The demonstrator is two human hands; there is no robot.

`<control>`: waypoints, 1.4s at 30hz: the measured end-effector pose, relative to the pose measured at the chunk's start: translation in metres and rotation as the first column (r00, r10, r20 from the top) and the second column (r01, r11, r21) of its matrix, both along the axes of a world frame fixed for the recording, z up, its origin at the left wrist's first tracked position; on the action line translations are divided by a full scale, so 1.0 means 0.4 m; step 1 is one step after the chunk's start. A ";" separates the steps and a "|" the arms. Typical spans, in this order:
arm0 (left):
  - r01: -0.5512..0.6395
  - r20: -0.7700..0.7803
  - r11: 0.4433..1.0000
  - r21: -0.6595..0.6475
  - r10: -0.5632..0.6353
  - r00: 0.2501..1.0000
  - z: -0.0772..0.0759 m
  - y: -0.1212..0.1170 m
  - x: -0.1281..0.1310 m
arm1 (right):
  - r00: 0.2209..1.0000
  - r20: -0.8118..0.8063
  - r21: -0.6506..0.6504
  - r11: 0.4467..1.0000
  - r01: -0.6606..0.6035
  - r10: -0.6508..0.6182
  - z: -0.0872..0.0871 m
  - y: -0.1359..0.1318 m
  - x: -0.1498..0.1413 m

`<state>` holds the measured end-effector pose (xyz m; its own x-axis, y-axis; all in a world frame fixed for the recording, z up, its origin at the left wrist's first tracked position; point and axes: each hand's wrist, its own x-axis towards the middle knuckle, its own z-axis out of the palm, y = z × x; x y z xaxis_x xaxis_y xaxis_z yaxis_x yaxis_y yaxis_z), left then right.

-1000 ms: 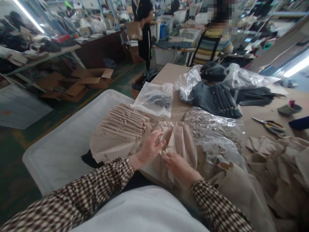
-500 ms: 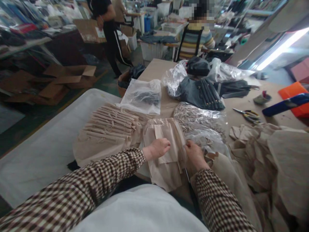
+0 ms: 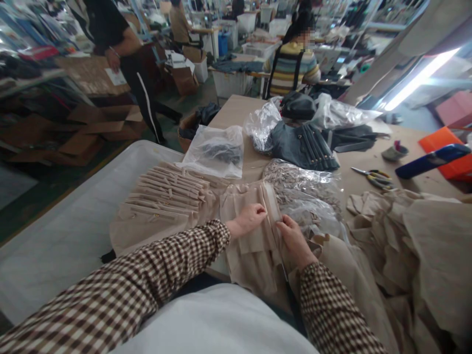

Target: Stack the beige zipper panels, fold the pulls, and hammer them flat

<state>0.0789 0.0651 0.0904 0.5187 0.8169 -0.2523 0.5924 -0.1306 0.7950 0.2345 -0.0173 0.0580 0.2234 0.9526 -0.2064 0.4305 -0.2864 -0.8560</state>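
My left hand (image 3: pixel 250 219) rests with curled fingers on a small stack of beige fabric pieces (image 3: pixel 250 241) in front of me. My right hand (image 3: pixel 293 237) pinches the right edge of the same stack, beside a narrow beige strip (image 3: pixel 272 202). To the left lies a fanned row of finished beige pieces with strips (image 3: pixel 165 196), overlapping the rim of a white plastic bin lid (image 3: pixel 66 236). A clear bag of small beige parts (image 3: pixel 306 189) sits just past my right hand.
A heap of beige fabric (image 3: pixel 413 246) fills the right. Scissors (image 3: pixel 372 177), dark pleated fabric (image 3: pixel 306 145) and clear bags (image 3: pixel 217 150) lie farther back on the table. A seated person in stripes (image 3: pixel 293 64) and a standing person in black (image 3: pixel 121 54) are beyond.
Both hands slid down onto the beige stack and flattened it; the right hand moved to its right edge. The view swung right, and the person in black walked left.
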 end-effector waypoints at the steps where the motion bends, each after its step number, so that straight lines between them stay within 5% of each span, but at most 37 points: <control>1: -0.021 0.012 1.000 -0.022 0.022 1.000 0.004 -0.006 -0.005 | 1.000 0.014 0.021 1.000 -0.012 0.012 0.014 0.000 -0.004; 5: -0.109 0.064 0.994 -0.006 0.109 0.992 0.039 -0.028 -0.033 | 0.983 0.151 0.101 0.987 -0.122 0.106 0.062 -0.009 -0.033; 9: -0.190 0.135 0.955 0.226 0.162 0.977 0.130 -0.017 -0.081 | 0.915 0.239 0.140 0.921 -0.364 0.325 0.115 -0.031 -0.082; 11: -0.062 0.079 0.906 0.418 0.031 0.996 0.190 0.011 -0.111 | 0.846 0.308 0.140 0.859 -0.492 0.434 0.154 -0.035 -0.095; 13: 0.200 -0.112 0.842 0.501 -0.166 0.980 0.243 0.049 -0.135 | 0.745 0.429 0.129 0.781 -0.611 0.511 0.199 -0.027 -0.096; 15: 0.400 -0.283 0.859 0.321 -0.315 0.906 0.272 0.089 -0.147 | 0.644 0.547 0.118 0.713 -0.691 0.534 0.239 -0.010 -0.089; 18: 0.424 -0.305 0.901 -0.090 -0.431 0.849 0.261 0.134 -0.146 | 0.576 0.638 0.165 0.640 -0.751 0.511 0.273 0.016 -0.079; 22: 0.382 -0.144 0.839 -0.388 -0.464 0.874 0.191 0.133 -0.147 | 0.697 0.637 0.419 0.610 -0.673 0.331 0.278 0.025 -0.072; 25: 0.348 0.055 0.756 -0.555 -0.384 0.922 0.155 0.086 -0.157 | 0.767 0.631 0.561 0.616 -0.553 0.114 0.281 0.020 -0.058; 30: 0.195 0.262 0.729 -0.657 -0.022 0.965 0.180 0.040 -0.157 | 0.682 0.729 0.506 0.719 -0.476 -0.061 0.302 0.020 -0.004; 33: 0.120 0.373 0.700 -0.704 0.219 0.902 0.226 0.043 -0.150 | 0.884 0.465 0.495 0.844 -0.205 -0.058 0.298 0.007 0.016; 36: 0.150 0.444 0.582 -0.799 0.404 0.800 0.258 0.035 -0.141 | 0.996 -0.074 0.343 0.937 0.071 -0.048 0.267 -0.016 -0.006; 39: 0.129 0.428 0.569 -0.812 0.432 0.794 0.263 0.008 -0.126 | 0.857 -0.507 0.173 0.964 0.204 -0.090 0.223 -0.035 -0.064; 42: 0.160 0.442 0.567 -0.808 0.405 0.801 0.259 -0.026 -0.107 | 0.676 -0.682 0.043 0.907 0.418 -0.279 0.188 -0.047 -0.120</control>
<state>0.0360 0.0547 0.1940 0.6915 0.4916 -0.5293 -0.0056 0.7363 0.6766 0.1866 -0.0362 0.1333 0.4238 0.8669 -0.2624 -0.3486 -0.1113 -0.9307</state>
